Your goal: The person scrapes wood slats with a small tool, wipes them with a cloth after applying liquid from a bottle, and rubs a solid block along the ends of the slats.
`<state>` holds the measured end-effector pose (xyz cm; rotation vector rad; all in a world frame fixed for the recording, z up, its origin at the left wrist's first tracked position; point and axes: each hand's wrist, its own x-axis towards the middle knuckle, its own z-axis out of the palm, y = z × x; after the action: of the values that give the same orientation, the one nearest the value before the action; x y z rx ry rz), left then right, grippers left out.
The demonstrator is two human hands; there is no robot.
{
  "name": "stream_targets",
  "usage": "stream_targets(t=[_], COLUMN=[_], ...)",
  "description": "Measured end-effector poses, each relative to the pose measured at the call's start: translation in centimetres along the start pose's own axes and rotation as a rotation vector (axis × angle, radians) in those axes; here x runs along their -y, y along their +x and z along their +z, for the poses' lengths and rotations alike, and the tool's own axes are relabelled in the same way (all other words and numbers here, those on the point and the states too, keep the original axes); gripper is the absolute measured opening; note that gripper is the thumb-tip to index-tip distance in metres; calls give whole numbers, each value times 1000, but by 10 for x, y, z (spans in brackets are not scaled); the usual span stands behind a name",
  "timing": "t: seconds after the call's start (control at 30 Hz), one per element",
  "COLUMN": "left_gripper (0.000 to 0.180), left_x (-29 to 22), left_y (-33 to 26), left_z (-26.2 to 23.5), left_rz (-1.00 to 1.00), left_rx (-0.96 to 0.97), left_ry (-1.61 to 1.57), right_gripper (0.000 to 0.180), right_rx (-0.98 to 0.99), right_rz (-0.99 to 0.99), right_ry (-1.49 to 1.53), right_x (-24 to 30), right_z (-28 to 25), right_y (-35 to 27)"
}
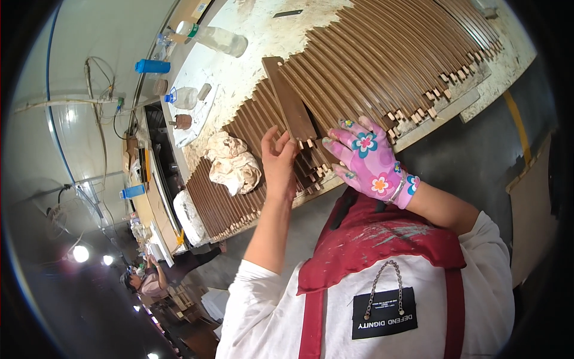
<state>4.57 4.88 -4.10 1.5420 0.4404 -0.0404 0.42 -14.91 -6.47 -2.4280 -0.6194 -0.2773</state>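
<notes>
Brown strips with pale stubs at their near ends lie side by side across the pale table, and over them, near the middle, we see a wider brown board running from far to near. Our bare left hand is at the left of the board's near end, fingers loosely curled and apart; we cannot tell whether the fingertips touch its edge. Our right hand, in a pink flowered glove, is palm down with fingers spread above the strips' near ends, right of the board; we cannot tell if it presses on them. Left of our left hand, a crumpled cream cloth rests on more strips
</notes>
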Motion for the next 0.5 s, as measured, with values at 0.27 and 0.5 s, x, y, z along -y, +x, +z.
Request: stream_targets(t=[0.27,0.5], left_gripper=[43,55], left_x=[-42,-13], left_y=[-18,-75], left_z=[-39,-44], left_rz=[-108,-131], left_rx=[-5,55], left_ry=[-132,-336], right_gripper=[69,45], right_rx=[262,379], right_rz=[780,874], right_ry=[1638,1827], right_x=[9,22], right_z=[11,41], right_y=[38,71])
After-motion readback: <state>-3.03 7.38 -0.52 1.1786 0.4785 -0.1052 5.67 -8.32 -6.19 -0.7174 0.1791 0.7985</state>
